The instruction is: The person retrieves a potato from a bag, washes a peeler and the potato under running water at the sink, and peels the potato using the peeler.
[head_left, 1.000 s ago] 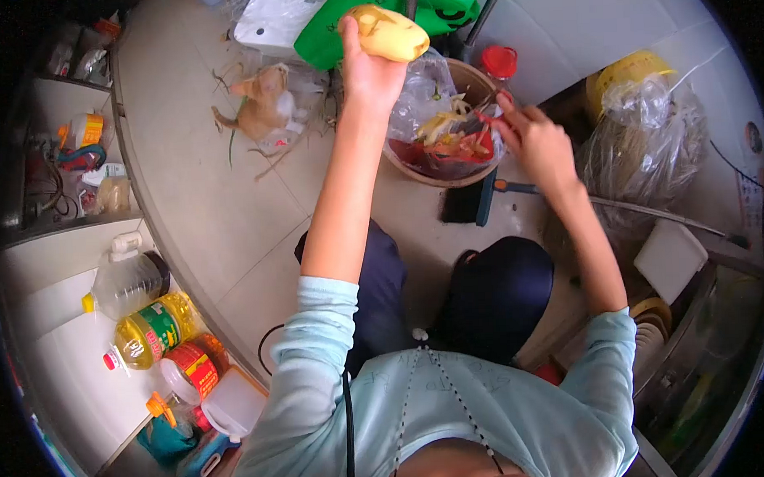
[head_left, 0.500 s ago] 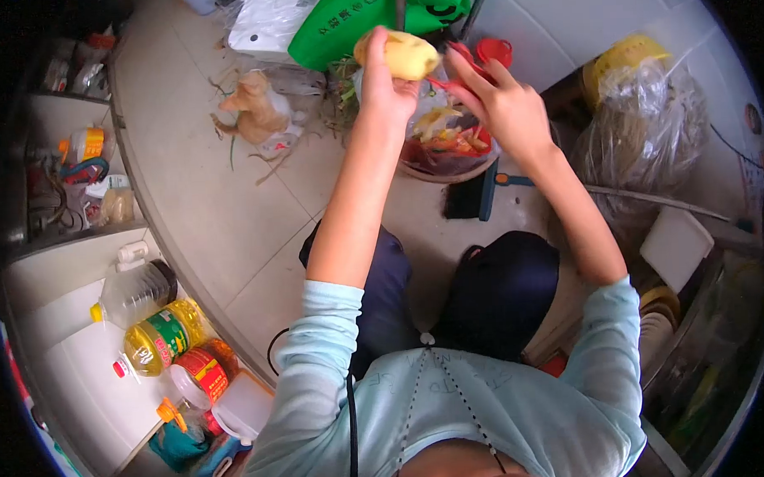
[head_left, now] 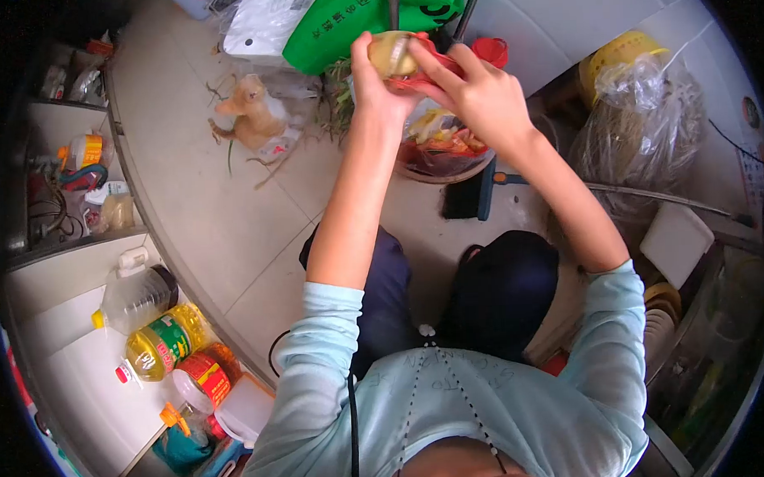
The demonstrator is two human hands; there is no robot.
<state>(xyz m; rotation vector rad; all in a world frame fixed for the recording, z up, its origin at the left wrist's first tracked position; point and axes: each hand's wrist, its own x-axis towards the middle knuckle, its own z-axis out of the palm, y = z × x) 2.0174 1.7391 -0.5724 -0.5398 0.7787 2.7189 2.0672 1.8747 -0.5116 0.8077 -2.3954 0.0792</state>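
My left hand [head_left: 375, 91] is wrapped round a partly peeled yellow potato [head_left: 386, 55], held up over the floor in front of me. A red peeler [head_left: 430, 58] is gripped in my right hand [head_left: 482, 96], and its head lies against the potato's right side. Beneath my hands stands a round waste bin [head_left: 439, 176], lined with a bag and holding peelings [head_left: 441, 134]. Part of the bin is hidden by my hands.
An orange and white cat [head_left: 260, 117] sits left of the bin. Near it are a green bag [head_left: 333, 30] and greens. A brush [head_left: 473, 195] lies below the bin. Bottles [head_left: 165, 338] fill a drawer at left; a plastic-wrapped bundle [head_left: 639, 129] stands at right.
My right hand has moved left and up from over the bin, bringing the peeler to the potato. My left hand has shifted slightly lower with the potato.
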